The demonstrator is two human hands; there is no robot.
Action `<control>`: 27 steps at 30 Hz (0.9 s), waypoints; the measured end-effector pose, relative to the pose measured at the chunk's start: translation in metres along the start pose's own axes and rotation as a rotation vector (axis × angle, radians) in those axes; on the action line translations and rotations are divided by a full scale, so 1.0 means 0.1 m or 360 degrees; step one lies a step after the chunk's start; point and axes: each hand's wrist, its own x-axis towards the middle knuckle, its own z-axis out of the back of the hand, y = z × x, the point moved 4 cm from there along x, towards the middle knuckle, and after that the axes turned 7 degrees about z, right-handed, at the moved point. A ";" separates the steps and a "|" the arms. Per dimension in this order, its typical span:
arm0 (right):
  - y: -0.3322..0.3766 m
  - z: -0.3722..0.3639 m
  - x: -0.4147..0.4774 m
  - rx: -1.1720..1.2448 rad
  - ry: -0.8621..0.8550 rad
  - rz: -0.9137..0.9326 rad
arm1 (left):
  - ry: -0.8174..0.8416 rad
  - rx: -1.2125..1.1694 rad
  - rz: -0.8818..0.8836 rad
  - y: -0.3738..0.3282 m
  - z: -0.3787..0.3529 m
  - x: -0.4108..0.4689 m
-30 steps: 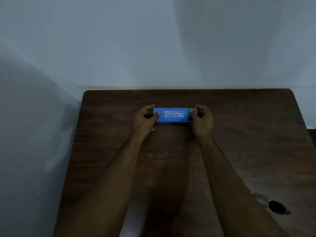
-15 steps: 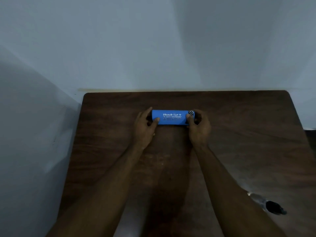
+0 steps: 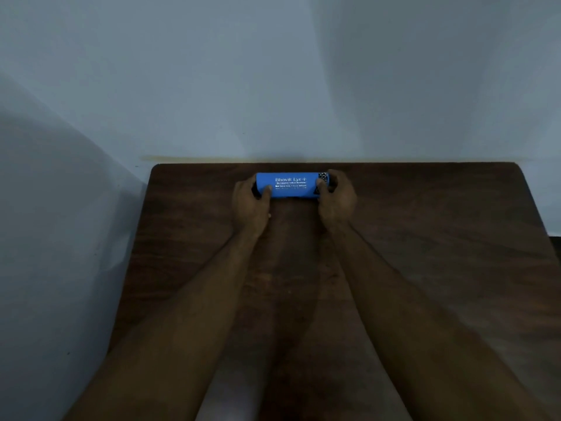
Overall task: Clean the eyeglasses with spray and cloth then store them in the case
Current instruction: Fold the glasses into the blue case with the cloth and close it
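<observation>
Shifted farther back since earlier frame: blue case (image 3: 290,185), now near far edge of worktop (image 3: 425,238); left hand (image 3: 249,203) and right hand (image 3: 335,197) fingers clamped on its ends.

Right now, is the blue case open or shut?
Shut: the blue case shows no gap or raised lid, with the left hand and right hand gripping its ends.

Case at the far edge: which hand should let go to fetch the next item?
Probably either: left hand and right hand grip opposite ends of the case alike, and nothing else shows on the table.
</observation>
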 end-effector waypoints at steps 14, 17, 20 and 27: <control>-0.10 0.67 -1.53 -0.0151 0.0264 0.0174 | 0.0017 0.0103 -0.0067 -0.19 0.28 -1.67; -0.23 0.93 -2.06 -0.0300 0.0345 0.0277 | 0.0144 0.0306 -0.0192 -0.14 0.21 -2.16; -0.36 1.24 -2.54 -0.0586 0.0392 0.0390 | 0.0180 0.0517 -0.0316 -0.10 0.13 -2.49; -0.83 2.02 -3.30 -0.0825 0.0556 0.0400 | 0.0207 0.0712 -0.0525 -0.05 0.07 -2.67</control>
